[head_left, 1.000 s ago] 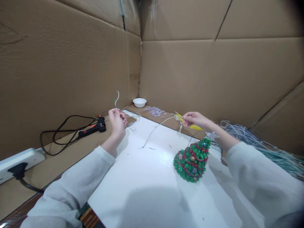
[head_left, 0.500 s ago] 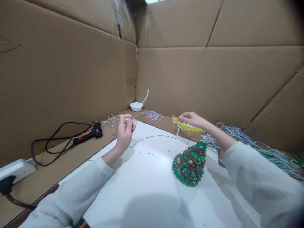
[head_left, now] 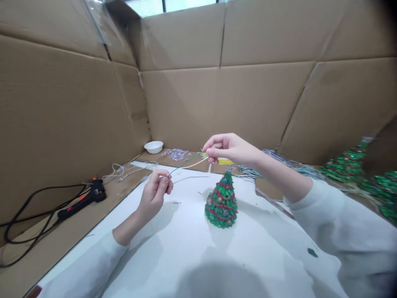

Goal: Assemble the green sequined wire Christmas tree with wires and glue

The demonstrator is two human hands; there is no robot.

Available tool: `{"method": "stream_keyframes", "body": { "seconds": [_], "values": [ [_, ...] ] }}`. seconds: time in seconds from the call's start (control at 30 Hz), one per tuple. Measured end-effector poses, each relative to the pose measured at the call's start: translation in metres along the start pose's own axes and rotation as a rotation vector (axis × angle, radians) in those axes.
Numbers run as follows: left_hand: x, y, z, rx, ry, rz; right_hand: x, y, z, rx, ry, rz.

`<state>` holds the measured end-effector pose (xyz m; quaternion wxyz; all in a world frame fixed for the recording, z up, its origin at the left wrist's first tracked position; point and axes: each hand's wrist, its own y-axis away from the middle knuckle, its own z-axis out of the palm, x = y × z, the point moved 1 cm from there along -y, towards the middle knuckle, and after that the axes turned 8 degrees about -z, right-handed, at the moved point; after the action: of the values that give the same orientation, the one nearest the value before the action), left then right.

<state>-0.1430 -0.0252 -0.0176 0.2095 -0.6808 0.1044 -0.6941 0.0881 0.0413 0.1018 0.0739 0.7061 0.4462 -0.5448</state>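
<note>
Over the white board [head_left: 186,256], my left hand [head_left: 155,190] pinches one end of a thin green wire [head_left: 183,164]. The wire stretches up and right to my right hand [head_left: 231,148], whose thumb and fingertips are closed on its other end. Alongside it runs a white strand [head_left: 196,164], also between the two hands; whether it is a separate piece I cannot tell. Below my right hand a small green beaded Christmas tree [head_left: 221,203] stands upright on the board, with red garlands and a pale star on top.
A black glue gun [head_left: 83,200] with its cable lies at left. Behind the board are a white bowl [head_left: 154,147], clear purple beads [head_left: 177,154] and yellow strands [head_left: 225,161]. Bundled wires [head_left: 305,169] and more trees [head_left: 347,163] are at right. Cardboard walls [head_left: 248,103] enclose the table.
My right hand has come left from the yellow strands and now holds the far end of the wire. The white strand spans between my hands. The view has turned right.
</note>
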Motion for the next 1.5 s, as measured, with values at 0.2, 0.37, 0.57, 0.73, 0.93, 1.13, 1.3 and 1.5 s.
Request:
{"method": "stream_keyframes", "body": {
  "seconds": [0.2,0.37,0.57,0.73,0.93,1.13,1.3,1.5],
  "values": [
    [0.024,-0.016,0.007,-0.148,-0.22,0.078,-0.018,0.026,-0.015,0.046,-0.003,-0.08],
    [0.064,-0.051,0.01,-0.376,-0.512,0.057,-0.017,0.044,-0.027,0.162,-0.074,-0.162],
    [0.094,-0.071,0.004,-0.413,-0.605,0.032,-0.006,0.057,-0.029,0.367,-0.088,-0.19],
    [0.095,-0.071,-0.002,-0.472,-0.821,-0.008,-0.001,0.066,-0.02,0.487,0.064,-0.204],
    [0.098,-0.071,0.002,-0.608,-1.107,-0.045,-0.001,0.071,-0.017,0.423,0.455,-0.234],
    [0.098,-0.069,0.004,-0.646,-1.111,-0.103,-0.003,0.075,-0.013,0.444,0.605,-0.275],
    [0.1,-0.063,0.013,-0.71,-0.842,-0.189,-0.002,0.075,-0.008,0.482,0.64,-0.318],
    [0.096,-0.062,0.029,-0.684,-0.862,-0.072,0.003,0.072,-0.002,0.502,0.641,-0.336]
  ]
}}
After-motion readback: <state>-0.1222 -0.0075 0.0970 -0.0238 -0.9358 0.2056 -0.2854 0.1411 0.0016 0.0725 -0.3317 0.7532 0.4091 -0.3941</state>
